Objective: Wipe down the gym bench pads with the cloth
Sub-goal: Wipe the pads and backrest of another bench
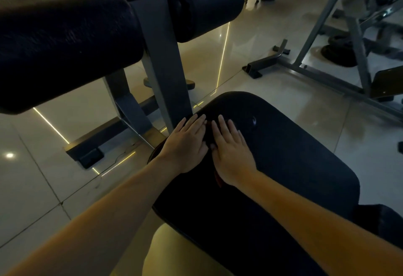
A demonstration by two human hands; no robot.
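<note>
I see the left hand [185, 145] and right hand [231, 151] pressed flat, fingers straight, side by side near the far end of the dark surface [294, 155]. The cloth [217, 178] lies under them, almost hidden; only a reddish edge shows by the right wrist.

A gym: a black padded bench [283, 155], thick roller pads [65, 42] on a grey steel post [161, 57], a metal rack frame [317, 29], and weight plates [340, 54] on the glossy tiled floor [32, 177].
</note>
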